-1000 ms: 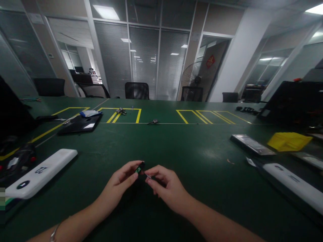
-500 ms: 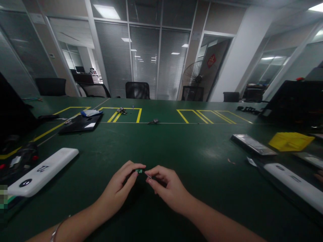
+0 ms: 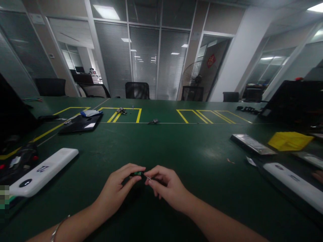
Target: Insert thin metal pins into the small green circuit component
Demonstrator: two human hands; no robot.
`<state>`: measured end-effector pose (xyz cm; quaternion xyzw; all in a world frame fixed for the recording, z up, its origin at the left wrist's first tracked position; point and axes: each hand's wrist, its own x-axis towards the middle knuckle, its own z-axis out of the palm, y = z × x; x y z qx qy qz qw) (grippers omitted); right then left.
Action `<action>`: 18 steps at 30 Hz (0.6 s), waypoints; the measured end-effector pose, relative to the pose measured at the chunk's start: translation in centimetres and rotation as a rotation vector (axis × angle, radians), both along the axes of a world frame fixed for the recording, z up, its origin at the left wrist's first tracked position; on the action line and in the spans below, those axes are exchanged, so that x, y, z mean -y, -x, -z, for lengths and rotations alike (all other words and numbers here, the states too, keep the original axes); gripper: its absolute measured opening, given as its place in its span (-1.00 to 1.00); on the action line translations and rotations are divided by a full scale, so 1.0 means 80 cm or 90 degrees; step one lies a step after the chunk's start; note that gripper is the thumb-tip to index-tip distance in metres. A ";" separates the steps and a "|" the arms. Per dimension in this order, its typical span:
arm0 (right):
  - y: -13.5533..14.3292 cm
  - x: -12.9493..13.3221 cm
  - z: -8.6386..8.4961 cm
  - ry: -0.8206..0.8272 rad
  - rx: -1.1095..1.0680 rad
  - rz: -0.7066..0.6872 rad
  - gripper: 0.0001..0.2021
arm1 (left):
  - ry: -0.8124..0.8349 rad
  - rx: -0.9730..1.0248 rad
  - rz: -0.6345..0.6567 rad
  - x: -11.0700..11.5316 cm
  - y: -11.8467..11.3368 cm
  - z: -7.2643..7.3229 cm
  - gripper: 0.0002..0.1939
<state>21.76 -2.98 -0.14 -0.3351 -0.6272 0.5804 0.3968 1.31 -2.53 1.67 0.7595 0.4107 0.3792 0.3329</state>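
Near the front of the green table (image 3: 161,144), my left hand (image 3: 118,186) pinches a small green circuit board (image 3: 138,173) between thumb and fingers. Close on its right, my right hand (image 3: 168,188) is closed on a thin, light-coloured piece (image 3: 148,178), held at the fingertips. A short dark part lies between the board and that thin piece; whether they are joined I cannot tell. Both hands are just above the table, their fingertips almost meeting.
A white device marked 22 (image 3: 47,171) lies at left, another white device (image 3: 292,183) at right. Beyond are a flat metal-topped box (image 3: 253,144) and a yellow bin (image 3: 290,141). A black folder-like item (image 3: 80,123) and small metal parts (image 3: 121,111) lie farther back.
The circuit board has turned in my left fingers, showing less of its green face. My right fingertips have shifted slightly, and the thin piece shows at a steeper tilt.
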 end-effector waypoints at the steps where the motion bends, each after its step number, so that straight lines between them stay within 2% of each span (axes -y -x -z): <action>1: 0.000 0.000 0.000 0.000 0.003 -0.001 -0.71 | 0.002 0.004 -0.002 0.000 0.000 0.000 -0.76; 18: 0.000 0.001 0.004 0.016 -0.031 -0.017 -0.72 | 0.101 0.097 -0.021 -0.001 -0.004 0.001 -0.80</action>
